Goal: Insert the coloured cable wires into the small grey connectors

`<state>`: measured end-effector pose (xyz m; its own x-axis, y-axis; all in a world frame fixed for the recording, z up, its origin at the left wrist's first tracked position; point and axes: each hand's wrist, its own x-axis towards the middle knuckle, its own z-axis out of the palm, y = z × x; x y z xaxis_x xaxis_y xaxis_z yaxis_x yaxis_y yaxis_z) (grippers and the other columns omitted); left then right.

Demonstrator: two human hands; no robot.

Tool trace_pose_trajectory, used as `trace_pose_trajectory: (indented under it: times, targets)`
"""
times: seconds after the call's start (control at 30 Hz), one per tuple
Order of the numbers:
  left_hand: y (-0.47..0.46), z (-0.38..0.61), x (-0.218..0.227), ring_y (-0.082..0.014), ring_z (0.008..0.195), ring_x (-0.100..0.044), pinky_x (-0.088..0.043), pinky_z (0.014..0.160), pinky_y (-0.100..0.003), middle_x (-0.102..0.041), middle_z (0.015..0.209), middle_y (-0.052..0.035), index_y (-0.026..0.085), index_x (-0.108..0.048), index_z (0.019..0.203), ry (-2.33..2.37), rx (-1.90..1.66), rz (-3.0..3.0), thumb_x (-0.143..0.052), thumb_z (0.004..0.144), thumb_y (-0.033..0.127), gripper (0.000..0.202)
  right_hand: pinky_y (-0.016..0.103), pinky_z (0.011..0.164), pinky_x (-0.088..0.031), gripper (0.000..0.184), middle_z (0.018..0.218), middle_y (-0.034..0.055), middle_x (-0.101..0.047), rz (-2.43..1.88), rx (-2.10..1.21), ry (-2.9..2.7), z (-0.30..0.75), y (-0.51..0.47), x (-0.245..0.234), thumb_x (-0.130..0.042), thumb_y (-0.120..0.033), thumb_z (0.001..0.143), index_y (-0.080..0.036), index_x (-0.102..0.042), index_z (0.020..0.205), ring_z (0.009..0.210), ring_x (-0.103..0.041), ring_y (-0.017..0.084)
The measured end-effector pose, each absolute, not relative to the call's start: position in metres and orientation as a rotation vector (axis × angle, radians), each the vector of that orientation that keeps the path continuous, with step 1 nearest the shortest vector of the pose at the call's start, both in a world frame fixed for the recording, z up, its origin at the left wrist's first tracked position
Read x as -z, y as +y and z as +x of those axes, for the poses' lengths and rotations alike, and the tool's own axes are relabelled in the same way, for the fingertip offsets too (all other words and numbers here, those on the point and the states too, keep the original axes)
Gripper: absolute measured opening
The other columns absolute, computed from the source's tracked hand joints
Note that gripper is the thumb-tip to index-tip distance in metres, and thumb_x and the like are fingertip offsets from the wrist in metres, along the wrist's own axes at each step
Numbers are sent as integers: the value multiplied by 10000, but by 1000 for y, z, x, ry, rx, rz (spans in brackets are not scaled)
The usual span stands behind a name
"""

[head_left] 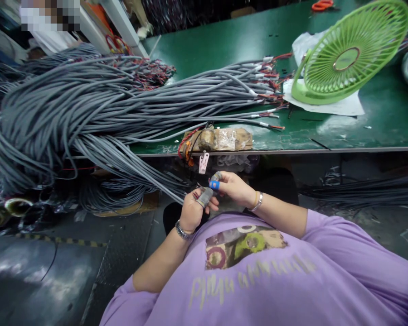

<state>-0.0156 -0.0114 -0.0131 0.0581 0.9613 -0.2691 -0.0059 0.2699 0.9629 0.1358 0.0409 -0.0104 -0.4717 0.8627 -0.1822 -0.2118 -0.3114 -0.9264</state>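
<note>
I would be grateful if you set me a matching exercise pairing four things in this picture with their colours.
Things:
1. fan
2. scissors
3. cable gripped by the left hand and right hand
4. shirt

Colours:
A. grey
B. purple
C. orange
D. light green

Pairs: 1-D, 2-C, 3-A, 4-B

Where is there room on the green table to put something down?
Bare green shows at the far side of the table, between the gray cables and the fan, and along the front edge right of the wooden block. The left half is buried under cables.
</note>
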Motion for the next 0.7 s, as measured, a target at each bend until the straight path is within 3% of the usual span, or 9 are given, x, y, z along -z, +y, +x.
trace_pose_trajectory:
  times: [0.13, 0.4, 0.6, 0.7]
  targets:
    - [-19, -25, 11, -77, 358, -497, -298, 391, -192, -646, 485, -77, 119, -646, 596, 1235, -771, 1092, -648, 821, 458, 407, 211, 504, -371, 369, 601, -30, -552, -889, -1896, -1322, 132, 43, 4, -795, -431, 633, -135, -585, 695, 535, -451, 71]
    - [-19, -17, 11, -82, 350, -541, -235, 322, -160, -649, 540, -14, 147, -597, 677, 1262, -1350, 748, -715, 731, 482, 359, 217, 428, -294, 447, 503, -61, -488, -946, -1866, -1124, 117, 47, 6, -811, -506, 586, -149, -552, 658, 433, -367, 54]
    - [-16, -19, 6, -77, 338, -526, -237, 310, -157, -634, 530, -5, 147, -585, 701, 1265, -1451, 663, -713, 690, 554, 426, 206, 442, -299, 456, 468, -87, -411, -878, -1929, -1053, 119, 47, 10, -817, -503, 601, -168, -510, 644, 441, -324, 47]
    - [-17, -19, 4, -73, 339, -523, -233, 312, -159, -629, 531, 0, 149, -582, 701, 1294, -1448, 677, -708, 699, 534, 405, 204, 477, -359, 459, 549, -65, -469, -862, -2019, -1045, 123, 49, 7, -802, -524, 618, -170, -518, 688, 484, -380, 54]
